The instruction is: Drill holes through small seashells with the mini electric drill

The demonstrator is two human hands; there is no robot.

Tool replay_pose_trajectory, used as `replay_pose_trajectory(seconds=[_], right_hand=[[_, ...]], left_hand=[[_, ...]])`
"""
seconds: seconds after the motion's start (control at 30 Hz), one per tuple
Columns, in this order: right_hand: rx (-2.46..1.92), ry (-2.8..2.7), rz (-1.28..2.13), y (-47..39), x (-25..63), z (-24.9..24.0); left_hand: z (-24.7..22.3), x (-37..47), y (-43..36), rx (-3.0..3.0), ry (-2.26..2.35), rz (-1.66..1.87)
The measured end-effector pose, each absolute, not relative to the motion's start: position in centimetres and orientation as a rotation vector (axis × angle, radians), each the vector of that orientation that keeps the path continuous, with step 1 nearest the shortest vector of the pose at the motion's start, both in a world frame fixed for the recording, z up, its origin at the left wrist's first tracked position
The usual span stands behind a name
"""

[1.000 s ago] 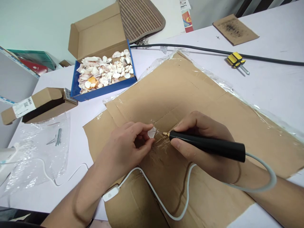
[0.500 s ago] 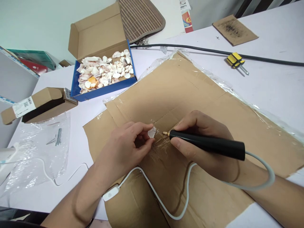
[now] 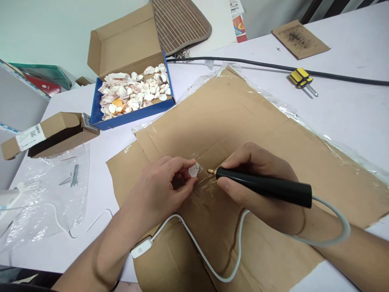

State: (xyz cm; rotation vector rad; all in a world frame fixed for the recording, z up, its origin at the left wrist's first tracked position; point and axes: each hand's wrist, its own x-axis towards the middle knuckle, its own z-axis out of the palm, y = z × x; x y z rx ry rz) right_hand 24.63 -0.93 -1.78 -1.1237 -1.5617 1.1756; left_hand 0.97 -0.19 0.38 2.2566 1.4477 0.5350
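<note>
Between the thumb and fingers of my left hand [image 3: 168,182] is a small white seashell [image 3: 193,170], held just over the cardboard sheet [image 3: 240,113]. My right hand [image 3: 258,182] grips a black, pen-shaped mini drill [image 3: 264,185] with a brass chuck. Its thin bit points left, and the tip meets or lies right at the shell; exact contact is too small to make out. A white cord [image 3: 234,278] runs from the drill's back end, loops across the cardboard and passes an inline switch [image 3: 142,248] beside my left forearm.
A blue-sided box [image 3: 133,116] of seashells stands open at the back left, near a small open carton [image 3: 60,132]. Bubble wrap [image 3: 51,194] lies at left. A yellow-black screwdriver [image 3: 300,78], black cable [image 3: 261,65] and smudged cardboard piece [image 3: 299,38] lie at the back right.
My right hand and the drill have shifted very slightly to the left, toward the shell. My left hand keeps its place.
</note>
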Motion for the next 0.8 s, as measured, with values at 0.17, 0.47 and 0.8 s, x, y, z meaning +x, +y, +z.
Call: replay_pose_trajectory(seconds=[0.17,0.47,0.8], right_hand=[[-1.134,-1.592,1.183,-1.12,24.59,-1.89],[-1.135,-1.572,1.188,-1.37,24.92,-2.25],[-1.113,-1.595,1.169,-0.78,24.53,-1.93]], left_hand=[[0.41,0.96,-0.2,2.243,1.45,0.517],[0.29,0.74,-0.13,2.172,1.467,0.491],[-0.08,0.11,0.64,2.144,1.4,0.471]])
